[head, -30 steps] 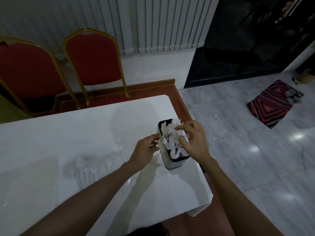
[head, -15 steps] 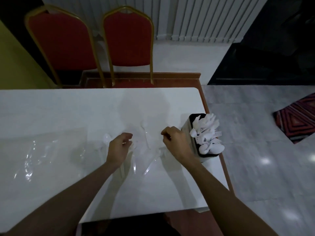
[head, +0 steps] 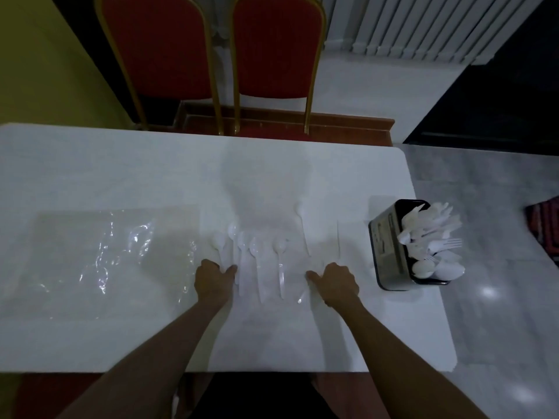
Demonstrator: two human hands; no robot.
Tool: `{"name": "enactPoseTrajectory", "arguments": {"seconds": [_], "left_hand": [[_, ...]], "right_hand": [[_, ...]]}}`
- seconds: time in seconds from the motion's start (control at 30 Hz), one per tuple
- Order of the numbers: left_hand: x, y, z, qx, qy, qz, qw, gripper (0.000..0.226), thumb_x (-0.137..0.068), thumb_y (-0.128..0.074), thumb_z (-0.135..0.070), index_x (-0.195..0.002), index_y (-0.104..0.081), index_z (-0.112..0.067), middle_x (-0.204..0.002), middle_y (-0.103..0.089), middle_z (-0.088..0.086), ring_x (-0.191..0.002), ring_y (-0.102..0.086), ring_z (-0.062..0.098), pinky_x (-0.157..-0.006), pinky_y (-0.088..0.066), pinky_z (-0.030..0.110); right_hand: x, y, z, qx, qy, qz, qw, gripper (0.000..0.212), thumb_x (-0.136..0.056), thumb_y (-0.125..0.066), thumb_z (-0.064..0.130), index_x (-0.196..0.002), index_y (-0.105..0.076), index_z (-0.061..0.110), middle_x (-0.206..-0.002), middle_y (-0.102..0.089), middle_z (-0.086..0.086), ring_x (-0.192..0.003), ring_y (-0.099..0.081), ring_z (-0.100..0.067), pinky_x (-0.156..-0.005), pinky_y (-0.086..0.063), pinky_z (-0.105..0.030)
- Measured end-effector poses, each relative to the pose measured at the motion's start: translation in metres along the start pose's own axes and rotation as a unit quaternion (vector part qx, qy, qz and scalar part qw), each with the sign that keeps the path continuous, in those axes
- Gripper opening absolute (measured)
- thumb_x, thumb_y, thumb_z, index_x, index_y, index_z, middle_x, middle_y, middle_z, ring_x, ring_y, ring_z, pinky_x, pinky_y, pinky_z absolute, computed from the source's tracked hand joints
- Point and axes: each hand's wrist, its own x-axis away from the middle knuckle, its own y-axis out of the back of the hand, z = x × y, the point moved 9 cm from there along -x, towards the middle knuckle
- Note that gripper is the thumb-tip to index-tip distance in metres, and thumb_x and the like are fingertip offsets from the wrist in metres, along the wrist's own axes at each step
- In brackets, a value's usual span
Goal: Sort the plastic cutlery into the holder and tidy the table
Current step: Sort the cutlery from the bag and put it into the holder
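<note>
Lying side by side on the tabletop [head: 121, 176], the loose spoons [head: 253, 247] point their bowls far and their handles near, filling the gap between the two hands. The left hand [head: 214, 279] sits curled at the leftmost handles and the right hand [head: 335, 282] curled by the rightmost; whether either pinches one cannot be told. The holder [head: 388, 252] stands just right of the right hand, so that hand is probably the better carrier.
</note>
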Motion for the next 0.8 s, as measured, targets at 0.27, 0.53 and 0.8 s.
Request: {"name": "enactPoseTrajectory", "arguments": {"seconds": [0.27,0.53,0.8], "left_hand": [[-0.011,0.003,-0.013,-0.029,-0.055,0.03,0.998,0.015,-0.085,-0.065,-0.011,-0.089,-0.072,0.002,-0.095,-0.072,0.018,-0.096,-0.065,0.033,-0.077,-0.042,0.027],[-0.017,0.004,-0.029,0.026,-0.096,-0.001,0.995,0.015,-0.087,-0.06,-0.01,-0.095,-0.068,0.0,-0.092,-0.07,0.015,-0.088,-0.065,0.029,-0.072,-0.043,0.028],[-0.025,-0.003,-0.035,-0.007,-0.071,0.06,0.996,0.027,-0.079,-0.074,-0.023,-0.061,-0.057,-0.012,-0.07,-0.061,0.012,-0.069,-0.056,0.024,-0.069,-0.038,0.026]], "right_hand": [[0.004,-0.021,-0.016,-0.186,-0.065,-0.028,0.98,0.035,-0.083,-0.065,0.026,-0.068,-0.07,-0.005,-0.062,-0.07,-0.015,-0.054,-0.066,-0.024,-0.061,-0.058,-0.03],[-0.019,0.022,0.031,-0.209,0.005,-0.107,0.972,0.02,-0.085,-0.065,0.014,-0.092,-0.049,0.004,-0.084,-0.064,-0.015,-0.074,-0.067,-0.03,-0.066,-0.058,-0.039],[-0.063,0.034,0.067,-0.146,-0.02,-0.113,0.983,0.041,-0.087,-0.067,0.027,-0.113,-0.051,0.0,-0.109,-0.062,-0.02,-0.101,-0.062,-0.037,-0.079,-0.051,-0.038]]}}
